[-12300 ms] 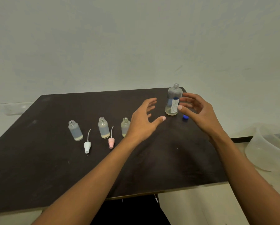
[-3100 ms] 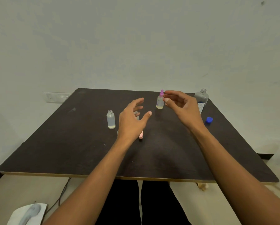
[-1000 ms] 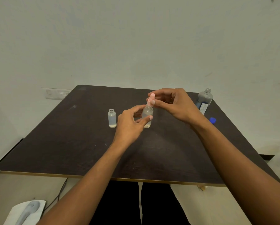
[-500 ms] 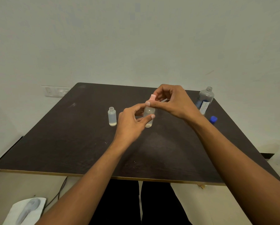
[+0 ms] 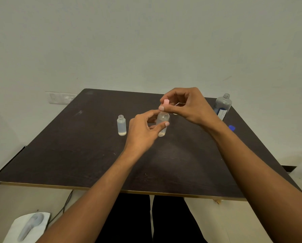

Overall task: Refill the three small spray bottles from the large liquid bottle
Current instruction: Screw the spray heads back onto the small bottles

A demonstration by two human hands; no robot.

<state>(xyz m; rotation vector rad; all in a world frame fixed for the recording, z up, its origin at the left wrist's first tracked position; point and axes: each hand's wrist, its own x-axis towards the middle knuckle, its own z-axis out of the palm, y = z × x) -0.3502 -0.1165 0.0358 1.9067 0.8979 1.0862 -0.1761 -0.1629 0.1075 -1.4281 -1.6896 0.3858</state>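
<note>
My left hand (image 5: 143, 128) grips a small clear spray bottle (image 5: 162, 120) just above the dark table (image 5: 76, 155). My right hand (image 5: 185, 104) pinches the pink spray cap (image 5: 166, 102) sitting on that bottle's neck. A second small bottle (image 5: 121, 125), uncapped and holding a little liquid, stands to the left. The large clear bottle (image 5: 223, 106) with a label stands uncapped at the table's far right, and its blue cap (image 5: 231, 128) lies in front of it. The third small bottle is hidden behind my right hand.
A wall socket plate (image 5: 61, 97) sits on the wall behind the table's left corner. On the floor at lower left lies a white cloth with a grey object (image 5: 30, 227) and a cable. My dark-trousered legs show under the table's front edge.
The pink cap has stayed on the held bottle's neck while my right fingers shifted around it. Both hands and the bottle hold nearly the same place as half a second ago.
</note>
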